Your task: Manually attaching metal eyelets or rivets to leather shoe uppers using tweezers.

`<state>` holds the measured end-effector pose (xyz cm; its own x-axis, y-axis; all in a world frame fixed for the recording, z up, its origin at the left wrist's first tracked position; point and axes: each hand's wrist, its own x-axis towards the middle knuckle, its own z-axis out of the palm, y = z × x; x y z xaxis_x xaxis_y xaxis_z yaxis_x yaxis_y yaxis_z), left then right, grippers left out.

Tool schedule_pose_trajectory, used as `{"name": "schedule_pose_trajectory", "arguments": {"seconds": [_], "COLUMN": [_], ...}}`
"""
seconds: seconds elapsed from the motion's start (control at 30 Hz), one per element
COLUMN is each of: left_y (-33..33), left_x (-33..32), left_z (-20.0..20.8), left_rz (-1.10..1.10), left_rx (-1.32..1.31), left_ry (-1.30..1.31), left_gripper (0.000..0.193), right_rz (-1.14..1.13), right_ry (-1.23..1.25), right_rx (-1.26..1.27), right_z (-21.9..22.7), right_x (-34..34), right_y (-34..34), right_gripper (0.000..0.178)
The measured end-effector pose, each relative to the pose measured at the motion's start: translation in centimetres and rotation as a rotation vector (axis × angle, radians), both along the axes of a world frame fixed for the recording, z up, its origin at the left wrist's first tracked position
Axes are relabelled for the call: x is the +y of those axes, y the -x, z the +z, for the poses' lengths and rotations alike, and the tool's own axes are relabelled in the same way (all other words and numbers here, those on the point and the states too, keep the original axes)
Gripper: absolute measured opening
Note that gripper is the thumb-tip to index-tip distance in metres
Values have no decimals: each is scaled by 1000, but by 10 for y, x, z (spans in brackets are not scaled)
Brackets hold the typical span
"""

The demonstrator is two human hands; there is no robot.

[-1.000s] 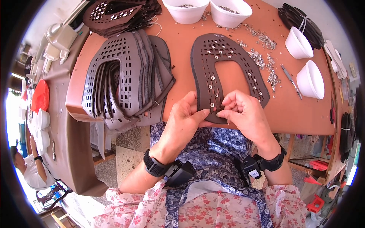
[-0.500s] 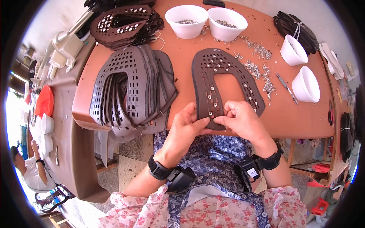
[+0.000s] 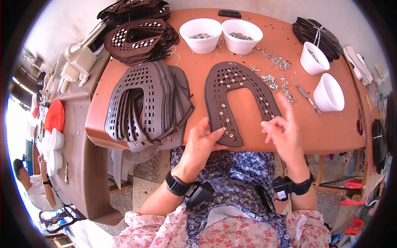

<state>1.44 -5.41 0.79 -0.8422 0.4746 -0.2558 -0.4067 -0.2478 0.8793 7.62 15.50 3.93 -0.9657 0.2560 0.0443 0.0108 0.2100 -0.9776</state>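
Observation:
A dark brown U-shaped leather piece (image 3: 214, 93) with rows of cut slots lies on the orange-brown tabletop (image 3: 244, 109), its curve facing away from me. Small silvery studs dot its curve and both legs. My left hand (image 3: 199, 138) pinches the end of the left leg, thumb on top and fingers at the edge and beneath. Off to the right, my right hand (image 3: 284, 133) is raised near the end of the right leg, index finger stretched out and the others loosely bent, with nothing visible in it. Beyond it lie loose metal studs (image 3: 271, 82).
At the left leans a stack of similar pieces (image 3: 159, 93); studded ones (image 3: 124, 35) sit behind. White bowls (image 3: 201, 31) of metal bits stand at the back, others (image 3: 329, 93) at the right near a pen (image 3: 308, 99). A person (image 3: 37, 186) sits far left.
My right hand has let go of the leather piece and moved right, its index finger now extended. My left hand keeps its hold on the left leg. The view has shifted slightly.

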Motion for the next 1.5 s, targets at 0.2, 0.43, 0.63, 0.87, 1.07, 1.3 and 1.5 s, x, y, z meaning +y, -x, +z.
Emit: {"name": "schedule_pose_trajectory", "arguments": {"seconds": [0.2,0.43,0.63,0.87,1.07,1.3,1.5], "left_y": [-2,-1,-2,-3,-2,-2,-2], "left_x": [-1,-3,-2,-1,-2,-4,-5], "left_z": [5,1,5,5,5,3,0], "left_rz": [-2,6,12,25,3,-33,-22], "left_rx": [11,21,32,29,41,39,49], "left_ry": [4,38,70,81,55,38,37], "left_gripper": [28,30,30,31,31,33,34], "right_rz": [-228,-250,-348,-405,-399,-422,-420], "right_ry": [-44,-568,-748,-982,-998,-1020,-1025], "right_rx": [439,633,274,422,450,447,462], "right_z": [61,44,-21,-63,-67,-65,-67], "right_x": [13,39,68,80,81,79,78], "right_y": [-15,-33,-48,-45,-45,-46,-45], "right_gripper": [81,49,27,19,19,17,16]}}
